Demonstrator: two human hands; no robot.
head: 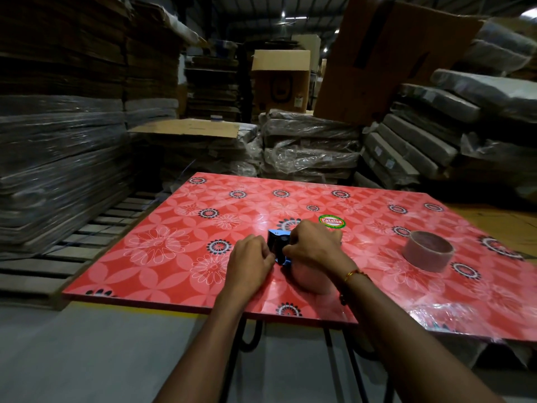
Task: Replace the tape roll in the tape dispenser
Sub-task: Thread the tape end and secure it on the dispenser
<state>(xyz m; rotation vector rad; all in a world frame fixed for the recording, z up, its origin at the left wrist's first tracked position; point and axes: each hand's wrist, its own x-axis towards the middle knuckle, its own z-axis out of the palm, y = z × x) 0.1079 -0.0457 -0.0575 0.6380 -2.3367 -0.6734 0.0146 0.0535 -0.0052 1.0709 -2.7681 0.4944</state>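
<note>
A blue and black tape dispenser [277, 245] lies on the red flowered table [174, 257], near its middle. My left hand [250, 261] grips its near left side with curled fingers. From the right, my right hand [312, 245] holds the dispenser, fingers curled over its top. Below my right wrist a pinkish round tape roll [312, 282] rests on the table, partly hidden by the wrist. An empty brown cardboard tape core [427, 254] stands on the table to the right, apart from both hands.
A green round sticker [331, 221] sits on the tabletop behind my right hand. Wrapped stacks of flat cardboard [308, 146] and large cartons [280, 80] surround the table at the back and sides. Wooden pallets [96, 228] lie on the floor to the left.
</note>
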